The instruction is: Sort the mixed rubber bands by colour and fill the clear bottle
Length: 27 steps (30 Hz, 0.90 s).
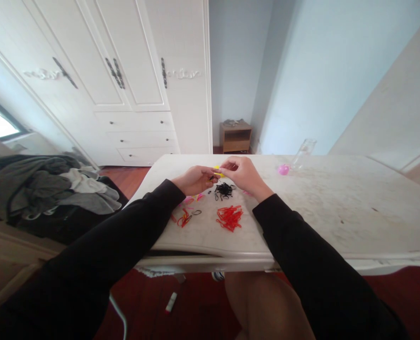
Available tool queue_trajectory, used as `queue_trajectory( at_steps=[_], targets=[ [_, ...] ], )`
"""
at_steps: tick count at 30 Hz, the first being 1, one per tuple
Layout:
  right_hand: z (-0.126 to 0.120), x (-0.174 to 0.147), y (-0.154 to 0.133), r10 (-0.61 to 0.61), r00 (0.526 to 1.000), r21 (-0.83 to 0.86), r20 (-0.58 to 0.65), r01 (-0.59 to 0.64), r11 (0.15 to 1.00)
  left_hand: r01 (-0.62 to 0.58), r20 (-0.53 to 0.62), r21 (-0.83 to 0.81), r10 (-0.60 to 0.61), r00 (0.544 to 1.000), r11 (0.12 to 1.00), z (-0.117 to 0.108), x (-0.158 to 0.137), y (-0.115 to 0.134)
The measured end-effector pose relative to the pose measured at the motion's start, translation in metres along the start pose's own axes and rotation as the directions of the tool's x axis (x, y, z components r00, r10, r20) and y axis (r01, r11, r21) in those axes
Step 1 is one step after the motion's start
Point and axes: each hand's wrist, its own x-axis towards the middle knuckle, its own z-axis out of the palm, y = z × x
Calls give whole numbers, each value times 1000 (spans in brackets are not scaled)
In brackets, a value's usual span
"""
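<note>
The small rubber bands lie near the middle of the frame, on the white table. A lot of them are in heaps by color. The red bands make one heap, just below the middle. The black bands make another heap right above it. There are yellow bands behind the fingers, but the hands hide most of them. Some pink bands peek out beside the right wrist, and I can't tell how many there are.

So I think the work is well along, but it isn't all done. On the left side of the pile area, a mixed bunch of red and other colors lies loose. A dark band sits just beside it. Above that, a pink and yellow bunch is partly hidden by the left sleeve. Those look like the ones that are left to put with their own color.

The left hand is just above the black heap. Its fingers are partly curled, and it seems to have hold of a few dark and yellow bands. The right hand meets it there. Its thumb and finger are pinched almost together at the left fingertips, but I can't tell if there is a band between them.

A pink ball-like thing and a clear glass stand well apart, farther right on the table.
</note>
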Motion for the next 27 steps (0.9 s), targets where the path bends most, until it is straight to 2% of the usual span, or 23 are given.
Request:
queue_trajectory(
  at_steps=[4, 10, 14, 17, 21, 24, 27],
  targets=[
    [2, -1, -1, -8, 997, -16, 72, 9, 1000, -44, -7, 25, 44, 999, 999, -3, 3, -2],
    [0, 0, -4, -29, 996, -124, 86, 40, 992, -47, -7, 13, 47, 999, 999, -3, 6, -5],
    [-5, 1, -6, -7, 1000, -147, 3, 7, 989, -70, 28, 34, 69, 997, 997, 1, 4, -4],
    [-10, 0, -7, 38, 999, -137, -35, -42, 990, -107, -13, 69, 108, 994, 992, 4, 0, -3],
    [-11, -2, -6, 76, 993, -151, 88, -62, 987, -132, -92, 115, 142, 986, 985, 4, -1, -3],
    [-9, -3, -4, 77, 986, -170, 145, -51, 984, -128, -84, 131, 140, 987, 983, 2, 0, -4],
    [-8, -2, -2, 47, 988, -196, 149, -17, 980, -127, -66, 137, 137, 988, 982, 1, 1, -4]
  ],
)
